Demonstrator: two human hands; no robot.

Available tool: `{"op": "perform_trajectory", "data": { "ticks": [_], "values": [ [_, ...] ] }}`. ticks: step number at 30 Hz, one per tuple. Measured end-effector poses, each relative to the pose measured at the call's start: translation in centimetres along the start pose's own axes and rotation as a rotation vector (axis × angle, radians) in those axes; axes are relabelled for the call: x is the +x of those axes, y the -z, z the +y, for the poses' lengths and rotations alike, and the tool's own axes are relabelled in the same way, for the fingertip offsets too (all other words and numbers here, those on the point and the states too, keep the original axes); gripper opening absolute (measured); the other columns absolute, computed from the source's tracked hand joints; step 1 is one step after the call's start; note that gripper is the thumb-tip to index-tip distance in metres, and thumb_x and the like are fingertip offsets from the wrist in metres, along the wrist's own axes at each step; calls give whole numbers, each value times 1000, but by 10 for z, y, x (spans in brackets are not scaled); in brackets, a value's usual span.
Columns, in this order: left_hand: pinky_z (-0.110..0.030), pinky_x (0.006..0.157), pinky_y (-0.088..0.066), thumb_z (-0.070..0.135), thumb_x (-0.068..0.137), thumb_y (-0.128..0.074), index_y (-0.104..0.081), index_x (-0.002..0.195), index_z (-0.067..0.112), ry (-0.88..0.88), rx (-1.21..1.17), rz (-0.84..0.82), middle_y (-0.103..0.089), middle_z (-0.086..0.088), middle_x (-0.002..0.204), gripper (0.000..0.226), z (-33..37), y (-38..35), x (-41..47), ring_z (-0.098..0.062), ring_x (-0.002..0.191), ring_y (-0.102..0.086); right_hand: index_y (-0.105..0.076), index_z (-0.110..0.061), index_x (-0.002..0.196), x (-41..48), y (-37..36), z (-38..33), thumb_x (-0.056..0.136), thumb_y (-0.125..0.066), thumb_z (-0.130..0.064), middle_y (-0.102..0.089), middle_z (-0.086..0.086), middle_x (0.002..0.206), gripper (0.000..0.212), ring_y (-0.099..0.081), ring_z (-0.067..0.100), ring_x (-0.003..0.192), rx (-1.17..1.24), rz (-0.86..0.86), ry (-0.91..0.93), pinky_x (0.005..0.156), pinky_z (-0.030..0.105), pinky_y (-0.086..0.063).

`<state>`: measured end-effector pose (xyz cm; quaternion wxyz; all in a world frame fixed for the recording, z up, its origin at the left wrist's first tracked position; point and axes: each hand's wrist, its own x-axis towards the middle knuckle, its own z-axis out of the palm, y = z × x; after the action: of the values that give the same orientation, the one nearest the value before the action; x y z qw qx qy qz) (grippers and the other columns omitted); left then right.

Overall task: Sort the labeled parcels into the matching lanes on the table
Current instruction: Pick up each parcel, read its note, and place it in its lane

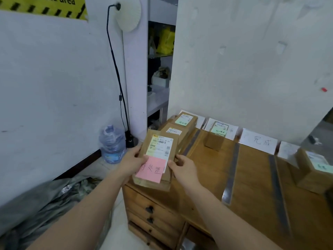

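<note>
I hold a flat brown parcel (158, 147) with a white shipping label and a pink handwritten note over the near left corner of the wooden table (252, 177). My left hand (130, 160) grips its left edge and my right hand (183, 166) grips its right edge. Behind it, two more flat parcels (183, 121) lie in the leftmost lane. A small box (215, 138) with a green note stands in the second lane. Another box (313, 170) with a green note sits at the far right. Grey tape strips (231, 175) divide the lanes.
White paper lane signs (258, 140) lean against the back wall. A drawer unit (153, 213) sits under the table's left end. On the floor to the left are a water jug (111, 143), a lamp stand (129, 139) and grey sacks (50, 201).
</note>
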<state>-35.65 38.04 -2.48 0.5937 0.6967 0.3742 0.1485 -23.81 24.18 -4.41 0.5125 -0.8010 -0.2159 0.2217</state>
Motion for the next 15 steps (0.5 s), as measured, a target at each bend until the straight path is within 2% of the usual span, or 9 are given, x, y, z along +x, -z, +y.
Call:
{"op": "perform_trajectory", "data": {
  "ticks": [5,15],
  "values": [
    [-36,77,-59,16,95,-59,-40,144,17,52,3,16,-64,4,103,52,-13,9,30,-17,88,-70,-52,-20,140,21,-21,3,91,-67,-33,-62,-4,132,53,-61,16,115,-55,6,-63,93,42,-55],
    [-33,76,-57,23,95,-59,-46,132,16,64,134,-138,-64,5,105,39,-47,36,88,-13,88,-67,-54,-21,138,34,-72,14,91,-67,-32,-65,-5,127,50,-62,14,115,-73,100,-241,93,41,-56]
  ]
}}
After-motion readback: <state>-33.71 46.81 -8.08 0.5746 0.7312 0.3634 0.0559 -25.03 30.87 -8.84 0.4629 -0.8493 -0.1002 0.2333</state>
